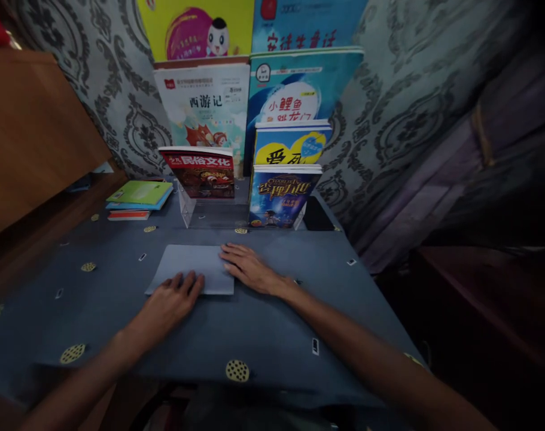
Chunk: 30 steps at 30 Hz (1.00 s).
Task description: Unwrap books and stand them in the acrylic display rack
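Note:
A pale blue-grey sheet of paper [190, 258] lies flat on the blue patterned tablecloth [272, 353]; I cannot tell whether it is folded. My left hand [176, 297] rests with its fingertips on the sheet's lower edge, fingers slightly bent and a little apart. Across the right edge lies my right hand [250, 268], palm down, its fingers stretched over the upper right corner. Neither hand grips anything; both press on the paper from above.
Behind the paper, a clear stand [188, 209] holds a red-covered book [204, 176] and a dark blue book [279, 200]. Taller books, such as a white one [200, 114], rise behind. A small stack of books [140, 194] sits back left, near a wooden panel [39, 131]. A black flat object [317, 215] lies back right.

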Motion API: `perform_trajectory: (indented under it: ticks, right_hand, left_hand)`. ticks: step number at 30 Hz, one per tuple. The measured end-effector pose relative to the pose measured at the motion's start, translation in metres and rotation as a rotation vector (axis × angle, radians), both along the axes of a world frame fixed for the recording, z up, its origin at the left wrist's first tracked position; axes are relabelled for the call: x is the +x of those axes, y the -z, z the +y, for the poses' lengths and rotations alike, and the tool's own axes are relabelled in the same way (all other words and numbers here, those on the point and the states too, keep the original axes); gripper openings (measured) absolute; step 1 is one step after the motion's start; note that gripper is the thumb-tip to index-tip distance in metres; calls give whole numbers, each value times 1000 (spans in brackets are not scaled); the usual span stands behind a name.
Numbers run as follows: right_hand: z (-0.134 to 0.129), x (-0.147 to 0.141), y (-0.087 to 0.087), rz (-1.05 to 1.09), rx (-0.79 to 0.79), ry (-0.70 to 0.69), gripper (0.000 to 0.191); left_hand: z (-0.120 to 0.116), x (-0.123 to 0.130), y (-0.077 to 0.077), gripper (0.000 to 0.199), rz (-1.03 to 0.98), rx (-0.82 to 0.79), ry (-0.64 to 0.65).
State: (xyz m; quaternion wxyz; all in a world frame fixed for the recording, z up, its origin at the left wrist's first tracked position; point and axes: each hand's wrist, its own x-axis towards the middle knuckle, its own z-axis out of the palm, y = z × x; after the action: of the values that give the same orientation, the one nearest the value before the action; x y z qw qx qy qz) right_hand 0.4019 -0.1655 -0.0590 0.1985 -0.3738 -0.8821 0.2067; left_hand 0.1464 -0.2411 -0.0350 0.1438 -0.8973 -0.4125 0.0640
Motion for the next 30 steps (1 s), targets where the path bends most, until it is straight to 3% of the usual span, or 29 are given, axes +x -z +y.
perform_trajectory:
  ticks: [3, 6, 13, 17, 21, 24, 27, 30]
  right_hand:
    - [0, 6, -2, 116, -33, 15, 40]
    - [2, 10, -4, 285, -97, -8, 40]
    - [8, 10, -1, 730, -436, 102, 50]
    - [7, 6, -2, 987, -637, 123, 45]
    - [3, 3, -9, 1041, -690, 119, 44]
    - [0, 3, -15, 1060, -715, 108, 47]
    - [0, 4, -16, 1065, -743, 123, 48]
    - [3, 6, -12, 953, -794, 144, 51]
  left_hand:
    - [7, -7, -11, 37, -114, -5, -97]
    - [16, -13, -19, 27, -356, -19, -212]
    - [23, 0, -56, 46, -993, -227, -295]
    - [24, 15, -70, 49, -1295, -386, -382]
    - [32, 27, -63, 50, -1728, -628, -520]
    - [41, 36, -51, 56, -1970, -688, -619]
    - [47, 40, -35, 56, -2050, -694, -737]
    - [52, 34, -16, 53, -1964, -743, -812]
